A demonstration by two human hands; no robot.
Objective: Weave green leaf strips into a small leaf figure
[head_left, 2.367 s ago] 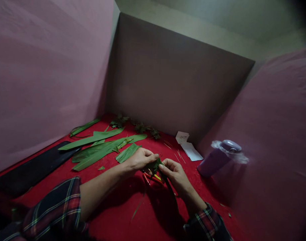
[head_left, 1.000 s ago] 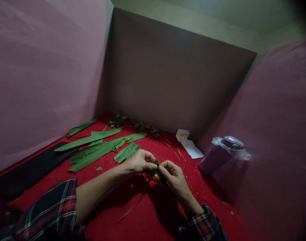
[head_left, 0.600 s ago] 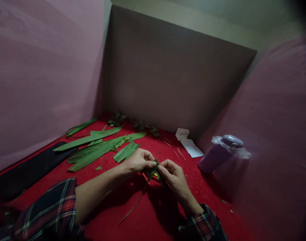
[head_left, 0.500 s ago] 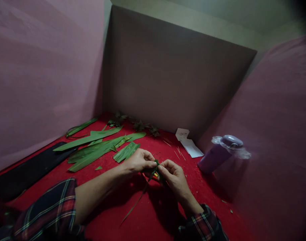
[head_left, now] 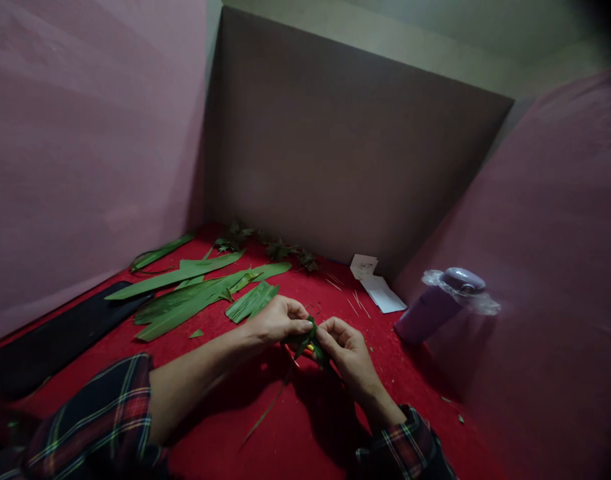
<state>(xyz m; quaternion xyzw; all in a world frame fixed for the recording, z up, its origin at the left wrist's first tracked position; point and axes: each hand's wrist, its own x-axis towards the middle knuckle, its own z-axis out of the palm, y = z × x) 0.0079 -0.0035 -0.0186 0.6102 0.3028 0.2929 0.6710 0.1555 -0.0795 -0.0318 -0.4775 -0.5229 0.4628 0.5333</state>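
Between my two hands is a narrow green leaf strip (head_left: 305, 343), folded or knotted at the top, with a thin tail trailing down toward the lower left. My left hand (head_left: 280, 321) pinches it from the left between thumb and fingers. From the right, my right hand (head_left: 346, 343) pinches the same piece, fingertips close to the left thumb. Just under the hands shows part of something with orange-red and yellow handles (head_left: 310, 350), mostly hidden; its kind is unclear. Left of my left hand lies a short cut leaf piece (head_left: 252, 301).
Several long green leaves (head_left: 200, 300) lie on the red cloth (head_left: 225, 400) at left, beside a long black object (head_left: 60, 327). Leafy sprigs (head_left: 280, 250) line the back. Thin sticks (head_left: 361, 303), white papers (head_left: 383, 293) and a purple bottle (head_left: 428, 310) stand or lie right.
Both hands stay almost in place, still pinching the leaf strip. The strip's folded part has shifted slightly between the fingertips. Nothing else has visibly moved.
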